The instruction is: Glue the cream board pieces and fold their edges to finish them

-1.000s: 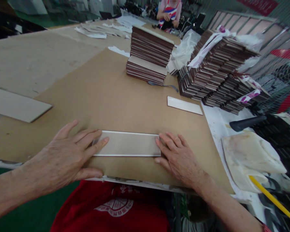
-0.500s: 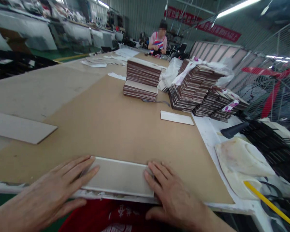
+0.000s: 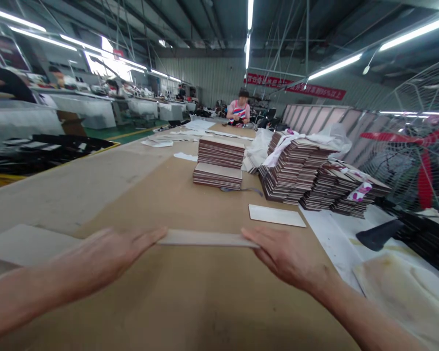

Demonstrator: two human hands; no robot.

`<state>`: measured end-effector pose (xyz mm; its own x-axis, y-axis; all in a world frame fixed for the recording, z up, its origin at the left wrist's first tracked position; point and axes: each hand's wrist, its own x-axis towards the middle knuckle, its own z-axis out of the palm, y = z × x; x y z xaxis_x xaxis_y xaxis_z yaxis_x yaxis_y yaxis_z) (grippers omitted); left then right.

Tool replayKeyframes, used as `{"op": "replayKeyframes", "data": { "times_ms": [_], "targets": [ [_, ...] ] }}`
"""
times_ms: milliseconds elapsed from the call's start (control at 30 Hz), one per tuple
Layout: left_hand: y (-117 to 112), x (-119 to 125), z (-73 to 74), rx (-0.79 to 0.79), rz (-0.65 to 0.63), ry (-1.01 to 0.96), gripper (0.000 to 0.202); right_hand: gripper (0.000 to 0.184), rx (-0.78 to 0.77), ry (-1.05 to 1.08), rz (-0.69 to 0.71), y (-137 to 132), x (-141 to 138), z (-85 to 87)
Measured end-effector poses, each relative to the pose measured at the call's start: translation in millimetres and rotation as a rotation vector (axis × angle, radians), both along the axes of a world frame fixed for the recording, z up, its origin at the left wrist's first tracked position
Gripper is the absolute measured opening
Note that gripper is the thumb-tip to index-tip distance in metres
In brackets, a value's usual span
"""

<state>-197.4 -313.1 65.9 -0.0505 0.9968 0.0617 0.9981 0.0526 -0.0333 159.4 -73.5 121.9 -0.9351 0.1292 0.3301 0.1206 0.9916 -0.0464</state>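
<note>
A thin beige rectangular board [image 3: 208, 238] is held between my hands over the brown sheet on the table, seen at a shallow angle. At its left end, the closed fingers of my left hand [image 3: 117, 251] grip the edge. My right hand [image 3: 283, 248] clasps the right end the same way. My thumbs are hidden behind or under the hands. Beyond the right hand lies a single pale board [image 3: 277, 215], flat on the sheet. Farther ahead stands a neat stack of boards [image 3: 220, 158] with brownish edges.
Larger stacks of boards [image 3: 294, 168] with plastic and cloth strips stand at the right. A grey panel [image 3: 25, 241] lies at the left. A fan with red blades [image 3: 426, 180] is at the far right. A co-worker [image 3: 239, 111] is at the table's far end.
Both hands have carried the board forward from the table's near edge, and it now shows more edge-on. The camera has tilted up, bringing the ceiling lights into view.
</note>
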Motion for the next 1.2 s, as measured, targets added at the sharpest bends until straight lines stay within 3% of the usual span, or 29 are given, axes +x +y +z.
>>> {"op": "replayKeyframes", "data": {
  "times_ms": [100,167,267,400,500,633,800,933,1000,1100,1200],
  "targets": [
    [106.3,-38.5,35.9,0.183,-0.092,-0.077,0.053,0.034,-0.010,0.164,-0.082,75.9,-46.2,1.4],
    [173.6,-61.2,44.5,0.298,-0.094,-0.080,0.050,0.036,-0.003,0.212,-0.152,124.4,-77.6,-1.6],
    [251.7,-87.8,34.6,0.326,-0.095,-0.101,0.049,0.040,0.011,0.212,-0.227,184.9,-116.2,-14.5],
    [305.3,-105.2,3.7,0.298,-0.086,-0.131,0.049,0.040,0.019,0.154,-0.264,233.0,-144.7,-43.1],
    [317.1,-108.8,-12.3,0.283,-0.079,-0.154,0.050,0.040,0.024,0.093,-0.278,246.5,-152.1,-60.7],
    [318.9,-112.6,-18.9,0.264,-0.057,-0.161,0.053,0.041,0.030,0.044,-0.292,249.6,-154.1,-70.5],
    [322.6,-116.6,-21.0,0.281,0.018,-0.164,0.056,0.047,0.019,0.011,-0.280,245.2,-160.2,-70.9],
    [312.6,-101.9,-17.9,0.330,0.017,-0.187,0.052,0.063,-0.020,-0.027,-0.289,231.6,-149.8,-59.8],
    [301.2,-87.6,-17.8,0.398,0.003,-0.210,0.055,0.067,-0.051,-0.032,-0.333,221.8,-126.5,-51.3],
    [284.5,-54.9,-27.3,0.508,-0.064,-0.225,0.058,0.062,-0.119,-0.037,-0.457,203.5,-66.1,-40.8],
    [277.9,-2.5,-44.3,0.409,-0.269,-0.263,0.056,0.052,-0.189,-0.052,-0.640,186.5,8.4,-39.6]
  ]
}}
